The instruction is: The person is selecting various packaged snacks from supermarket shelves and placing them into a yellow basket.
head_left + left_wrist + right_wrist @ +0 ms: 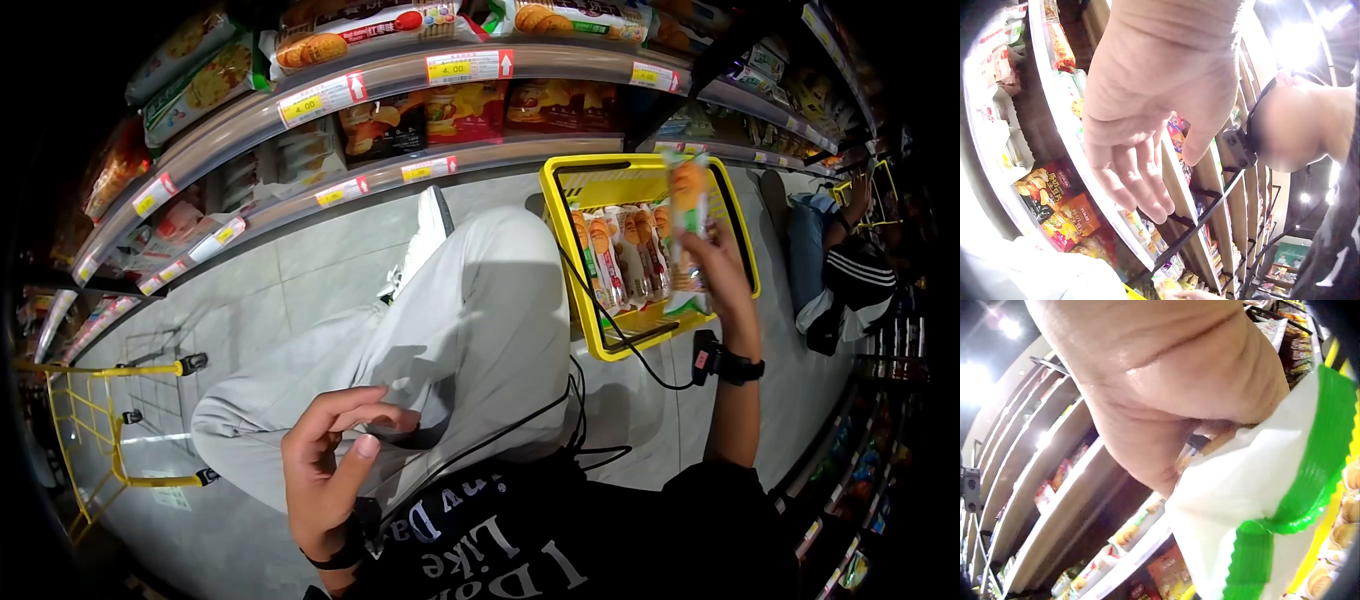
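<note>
In the head view my right hand point(722, 268) grips a long biscuit packet point(688, 225) with green ends, held upright over the right part of a yellow basket point(590, 335). Several similar packets point(636, 250) lie side by side in the basket. The right wrist view shows the packet's white and green end point(1260, 487) close below my right hand point(1172, 387). Over my lap, my left hand point(335, 460) holds nothing, its fingers loosely bent. In the left wrist view the same hand point(1154, 112) hangs with relaxed fingers.
Shelves point(400, 75) of packaged snacks curve beyond the basket. A yellow cart point(90, 420) stands at the left on the grey floor point(330, 250). A black cable point(500, 430) runs across my leg to the right wrist. Another person point(850, 265) is low down at the far right.
</note>
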Demonstrator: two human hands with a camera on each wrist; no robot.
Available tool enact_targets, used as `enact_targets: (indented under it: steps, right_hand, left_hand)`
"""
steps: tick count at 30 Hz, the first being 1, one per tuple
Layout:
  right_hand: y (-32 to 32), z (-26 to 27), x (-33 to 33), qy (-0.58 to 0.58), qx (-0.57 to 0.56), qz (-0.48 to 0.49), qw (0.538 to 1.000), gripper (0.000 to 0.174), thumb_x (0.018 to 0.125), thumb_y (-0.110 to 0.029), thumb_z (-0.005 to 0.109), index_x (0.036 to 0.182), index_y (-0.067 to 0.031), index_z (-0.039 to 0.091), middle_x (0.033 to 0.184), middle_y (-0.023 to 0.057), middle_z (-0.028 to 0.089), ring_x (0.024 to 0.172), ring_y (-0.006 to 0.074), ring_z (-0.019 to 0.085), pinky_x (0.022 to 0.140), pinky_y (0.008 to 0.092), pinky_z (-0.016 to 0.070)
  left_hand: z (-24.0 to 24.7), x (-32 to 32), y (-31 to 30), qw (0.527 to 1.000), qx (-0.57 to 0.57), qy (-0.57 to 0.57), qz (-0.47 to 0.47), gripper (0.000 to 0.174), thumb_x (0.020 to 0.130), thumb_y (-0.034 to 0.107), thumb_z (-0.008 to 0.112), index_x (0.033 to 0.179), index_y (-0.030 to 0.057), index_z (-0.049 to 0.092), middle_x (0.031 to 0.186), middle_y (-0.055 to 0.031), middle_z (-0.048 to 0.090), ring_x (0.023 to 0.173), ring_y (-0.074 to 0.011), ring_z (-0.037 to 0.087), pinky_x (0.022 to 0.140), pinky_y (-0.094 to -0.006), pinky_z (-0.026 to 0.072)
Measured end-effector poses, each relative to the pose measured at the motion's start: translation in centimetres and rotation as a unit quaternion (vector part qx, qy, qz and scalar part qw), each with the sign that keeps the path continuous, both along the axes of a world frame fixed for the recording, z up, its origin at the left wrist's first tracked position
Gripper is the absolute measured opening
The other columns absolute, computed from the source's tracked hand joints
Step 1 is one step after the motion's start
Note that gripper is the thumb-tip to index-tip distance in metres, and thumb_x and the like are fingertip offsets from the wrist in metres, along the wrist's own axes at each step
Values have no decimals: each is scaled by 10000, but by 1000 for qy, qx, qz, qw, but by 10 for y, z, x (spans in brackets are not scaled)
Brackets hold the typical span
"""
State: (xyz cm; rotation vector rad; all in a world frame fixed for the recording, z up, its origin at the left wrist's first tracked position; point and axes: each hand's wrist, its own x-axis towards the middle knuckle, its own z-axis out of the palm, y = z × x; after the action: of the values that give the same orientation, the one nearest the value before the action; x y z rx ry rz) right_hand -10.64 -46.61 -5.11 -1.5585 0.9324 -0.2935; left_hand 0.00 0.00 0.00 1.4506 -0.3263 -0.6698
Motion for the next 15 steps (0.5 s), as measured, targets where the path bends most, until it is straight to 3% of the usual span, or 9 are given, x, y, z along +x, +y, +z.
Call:
enact_targets:
  steps: [2, 3, 9, 15]
  right_hand:
    - [0, -33, 2, 54, 3, 36, 998, 545, 831, -160, 758, 1269, 33, 497, 1047, 127, 656, 886, 198, 667, 767, 310, 548]
    - [-2, -17, 2, 81, -29, 30, 996, 524, 823, -154, 750, 1245, 37, 506, 1042, 122, 652, 910, 191, 648, 784, 302, 525]
    - [18, -42, 27, 149, -67, 115, 980, 569, 808, -168, 732, 1265, 73, 494, 1073, 138, 655, 935, 186, 630, 800, 286, 503]
    - [2, -71, 41, 304, -116, 134, 936, 379, 840, -205, 713, 1080, 38, 550, 953, 113, 638, 792, 187, 606, 687, 279, 484]
  left_hand:
    - [4, 1, -3, 1000, 12, -20, 3, 373, 890, 90, 647, 1233, -47, 590, 1012, -150, 733, 1013, -237, 694, 968, -356, 486]
    - [-4, -3, -16, 1000, -16, -13, 4, 373, 890, 90, 647, 1233, -47, 590, 1012, -150, 733, 1013, -237, 694, 968, -356, 486]
    - [2, -1, 11, 995, 26, -90, -37, 440, 792, 16, 634, 1229, -30, 605, 1026, -159, 738, 1010, -241, 699, 981, -362, 481]
    - [5, -2, 32, 993, 54, -102, -6, 496, 753, 41, 652, 1242, -25, 603, 1049, -165, 738, 1027, -252, 696, 989, -369, 473]
